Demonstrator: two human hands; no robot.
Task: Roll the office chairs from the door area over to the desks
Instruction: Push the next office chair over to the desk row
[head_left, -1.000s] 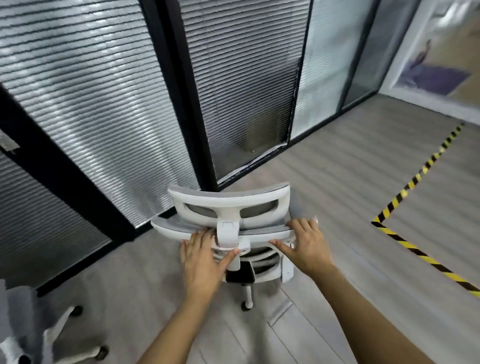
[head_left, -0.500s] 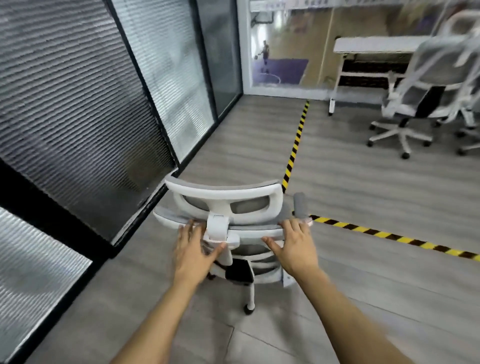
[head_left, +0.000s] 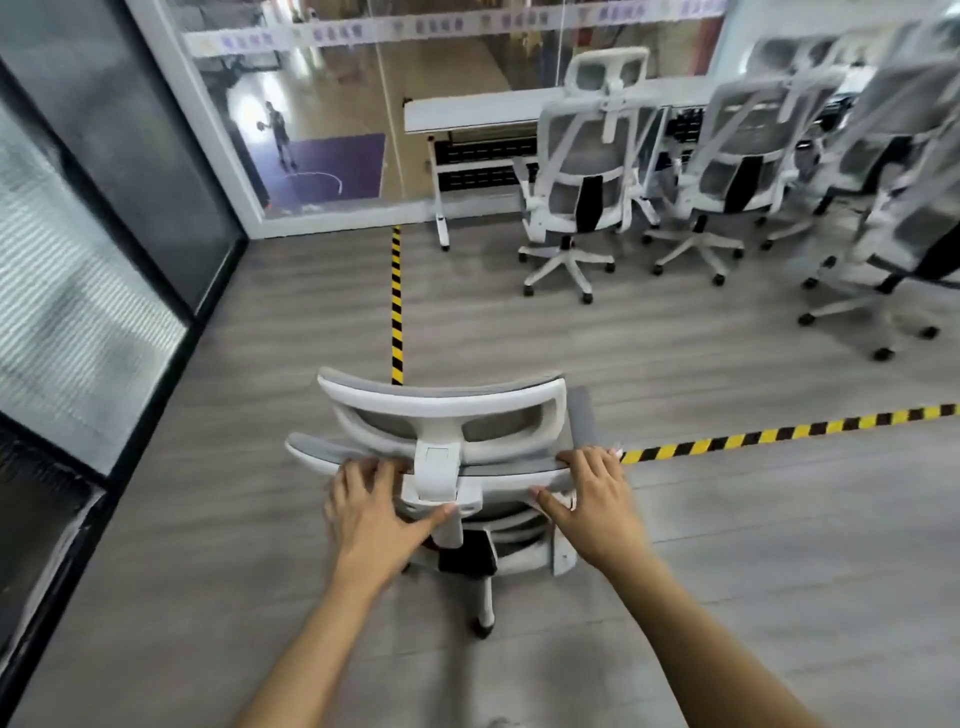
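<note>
Head view: holding the white office chair (head_left: 498, 465) by the top edge of its back, just under the headrest (head_left: 447, 400). Gripping left of the middle post with the left hand (head_left: 371, 514), fingers curled over the edge and a little apart, thumb pressing in from below. Gripping the right end with the right hand (head_left: 597, 506) in the same way, fingers hooked over the top, thumb stretching out underneath. Standing the chair on the grey wood floor (head_left: 727, 545), close in front, one caster (head_left: 482, 630) peeking out low down. Keeping it right by the corner where the yellow-and-black tape lines (head_left: 396, 306) meet. Facing the white desk (head_left: 467, 111) now, but well apart from it. Seeing far more of the white mesh chairs (head_left: 587, 171) parked by the desk than half a second ago, and closer too. Looking further right than before, leaving the dark glass wall (head_left: 78, 260) off at the left side. Keeping both hands on the same spots of the chair as before.
</note>
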